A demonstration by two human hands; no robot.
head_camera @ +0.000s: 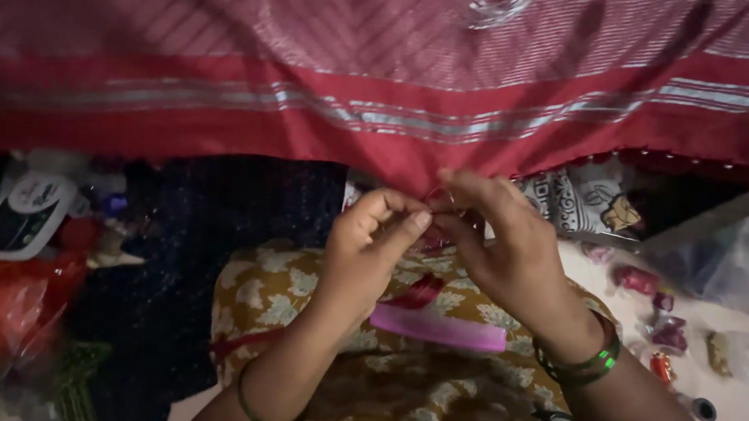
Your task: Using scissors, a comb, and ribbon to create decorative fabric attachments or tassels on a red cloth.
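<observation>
A wide red cloth (382, 90) with silver stripes hangs across the top of the view. My left hand (371, 245) and my right hand (502, 244) meet at its lower edge (395, 164), fingertips pinched together on the hem and on a thin red thread (438, 197). A bunch of red thread (417, 293) trails down from my hands. Under them a pink comb (441, 329) lies on my lap, which is covered by a mustard floral garment (398, 394). Green bangles (586, 362) circle my right wrist.
A white-and-black device (23, 215) and red plastic wrapping (0, 309) lie at the left beside a dark sparkly cloth (190, 251). At the right sit small pink thread bundles (647, 288), a dark spool (702, 409), clear plastic bags (735, 259) and a printed pouch (579, 201).
</observation>
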